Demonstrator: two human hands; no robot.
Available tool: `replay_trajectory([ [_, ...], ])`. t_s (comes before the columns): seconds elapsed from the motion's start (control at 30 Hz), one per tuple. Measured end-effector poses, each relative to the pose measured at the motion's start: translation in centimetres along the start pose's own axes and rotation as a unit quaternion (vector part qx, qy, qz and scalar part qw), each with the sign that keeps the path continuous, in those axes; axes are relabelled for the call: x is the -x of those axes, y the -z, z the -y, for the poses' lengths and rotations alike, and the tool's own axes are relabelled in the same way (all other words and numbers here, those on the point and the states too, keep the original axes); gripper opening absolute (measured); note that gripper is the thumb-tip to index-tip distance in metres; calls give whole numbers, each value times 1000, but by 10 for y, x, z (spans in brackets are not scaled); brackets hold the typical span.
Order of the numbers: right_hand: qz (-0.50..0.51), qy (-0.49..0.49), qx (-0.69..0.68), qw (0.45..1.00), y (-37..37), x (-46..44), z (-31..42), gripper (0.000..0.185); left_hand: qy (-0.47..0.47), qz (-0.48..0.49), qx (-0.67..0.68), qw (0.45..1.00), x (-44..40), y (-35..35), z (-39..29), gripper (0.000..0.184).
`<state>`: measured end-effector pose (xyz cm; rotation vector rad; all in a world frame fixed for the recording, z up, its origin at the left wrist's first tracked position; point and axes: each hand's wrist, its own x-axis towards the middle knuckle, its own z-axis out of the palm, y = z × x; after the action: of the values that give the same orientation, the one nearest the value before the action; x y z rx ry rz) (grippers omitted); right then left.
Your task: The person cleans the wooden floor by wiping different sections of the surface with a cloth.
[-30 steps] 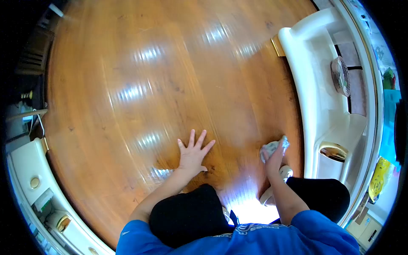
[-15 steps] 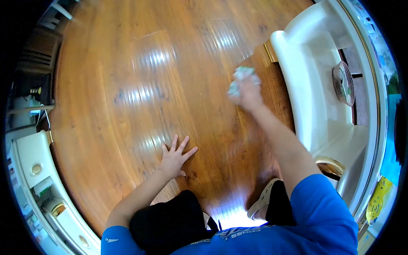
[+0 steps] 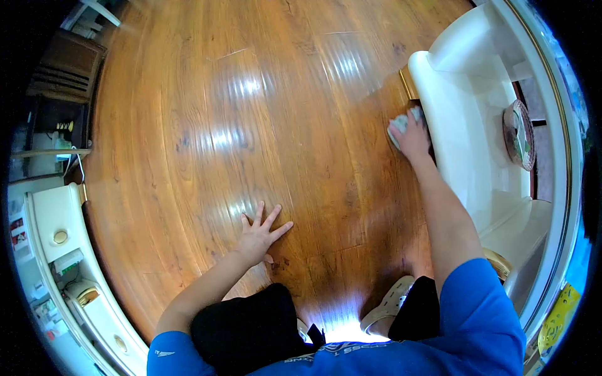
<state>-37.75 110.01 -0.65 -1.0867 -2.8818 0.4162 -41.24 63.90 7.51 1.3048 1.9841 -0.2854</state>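
My left hand (image 3: 258, 238) lies flat on the wooden floor (image 3: 276, 163), fingers spread, with nothing in it. Out to the right, my right hand (image 3: 414, 139) presses a pale cloth (image 3: 397, 129) against the floor. The cloth is bunched under the fingers, so part of it is hidden. This hand is close beside the base of the white table (image 3: 446, 131), near a gold-coloured foot (image 3: 408, 85).
On the table's lower shelf stands a round container (image 3: 519, 135). A white cabinet (image 3: 58, 216) with round knobs runs along the left, and a dark wooden piece (image 3: 66, 66) stands farther back. My shoe (image 3: 392, 304) rests on the floor below.
My right hand has slid the cloth to the right and slightly nearer, up to the table's base. My left hand stays planted in the same spot.
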Motion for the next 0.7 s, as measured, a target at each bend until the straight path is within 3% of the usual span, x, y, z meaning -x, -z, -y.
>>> replay_trajectory([
  [0.1,135,142,147,970,32,-9,91,71,1,-4,-4,1000,0,-1,1,112],
  [0.17,23,280,104,954,-5,40,121,69,2,-13,-2,1000,0,-4,-2,113],
  [0.23,82,281,31,956,-14,102,153,66,-8,-31,26,999,1,-4,2,111],
  [0.37,91,360,-28,928,-1,195,163,70,-5,-48,39,998,5,-2,3,112],
  [0.43,112,311,-33,943,12,211,134,76,-11,-58,27,998,8,-4,3,113],
  [0.57,66,108,31,992,40,268,33,80,-23,-76,41,996,10,-9,7,114],
  [0.7,65,45,153,985,13,302,15,76,-21,-60,18,998,12,-1,9,110],
])
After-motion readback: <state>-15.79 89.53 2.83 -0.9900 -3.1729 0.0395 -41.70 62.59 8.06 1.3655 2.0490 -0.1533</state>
